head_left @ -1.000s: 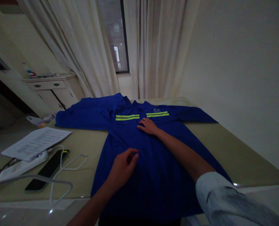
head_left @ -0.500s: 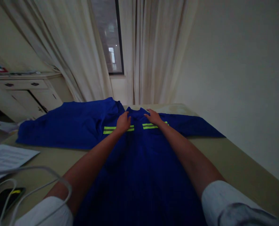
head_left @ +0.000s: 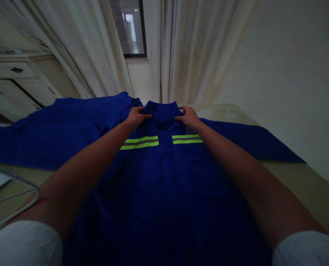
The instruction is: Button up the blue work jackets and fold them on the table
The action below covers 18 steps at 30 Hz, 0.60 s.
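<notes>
shirt [head_left: 164,192] lies spread on table [head_left: 300,181]; stripes [head_left: 188,139] cross chest. beyond, l. hand [head_left: 138,117] & r. hand [head_left: 190,116], each nearly closed, pinch cloth betw. thumb & fingers at opp. sides of collar [head_left: 163,110]; equal pull, hands lvl, should keep it straight. curtains [head_left: 200,55] hang behind.

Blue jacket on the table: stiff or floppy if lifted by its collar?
The blue jacket is likely floppy: its fabric shows soft folds. Its collar may be stiffer, standing up between the left hand and right hand, though they may be propping it. Probably won't roll, lying spread out.
</notes>
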Motion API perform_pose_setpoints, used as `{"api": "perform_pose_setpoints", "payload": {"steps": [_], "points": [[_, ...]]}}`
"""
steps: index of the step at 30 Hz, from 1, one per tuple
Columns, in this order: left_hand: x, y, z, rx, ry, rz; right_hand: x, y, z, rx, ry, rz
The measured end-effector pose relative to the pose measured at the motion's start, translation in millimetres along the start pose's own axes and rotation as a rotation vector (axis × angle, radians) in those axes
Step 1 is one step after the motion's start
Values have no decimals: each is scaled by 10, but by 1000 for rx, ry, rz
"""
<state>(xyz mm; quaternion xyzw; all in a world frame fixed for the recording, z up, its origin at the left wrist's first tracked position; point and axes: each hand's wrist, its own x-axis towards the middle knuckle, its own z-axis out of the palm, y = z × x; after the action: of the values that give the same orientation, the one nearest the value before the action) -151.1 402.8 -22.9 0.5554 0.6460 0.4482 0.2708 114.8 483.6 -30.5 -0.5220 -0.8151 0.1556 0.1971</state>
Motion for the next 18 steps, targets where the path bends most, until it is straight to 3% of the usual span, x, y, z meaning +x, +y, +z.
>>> {"api": "perform_pose_setpoints", "payload": {"steps": [3, 7, 9, 12, 14, 15, 18], "points": [[-236, 57, -279, 37, -179, 142, -339, 149, -260, 54, -166, -260], [-698, 25, -466, 438, -580, 268, -876, 133, -479, -208, -410, -415], [-918, -6, -436, 560, -599, 314, -1042, 3, -429, -272, -330, -399], [-1198, -7, -408, 573, -562, 326, -1169, -254, -190, -243, -160, -342], [-1355, 11, -549, 543, -490, 288, -1235, -407, -18, -237, -209, -302], [-1434, 21, -694, 549, -370, 249, -1275, -469, 45, -243, -237, -285], [-1723, 56, -1352, 687, 249, -21, -1460, -587, 116, -229, -138, -293]]}}
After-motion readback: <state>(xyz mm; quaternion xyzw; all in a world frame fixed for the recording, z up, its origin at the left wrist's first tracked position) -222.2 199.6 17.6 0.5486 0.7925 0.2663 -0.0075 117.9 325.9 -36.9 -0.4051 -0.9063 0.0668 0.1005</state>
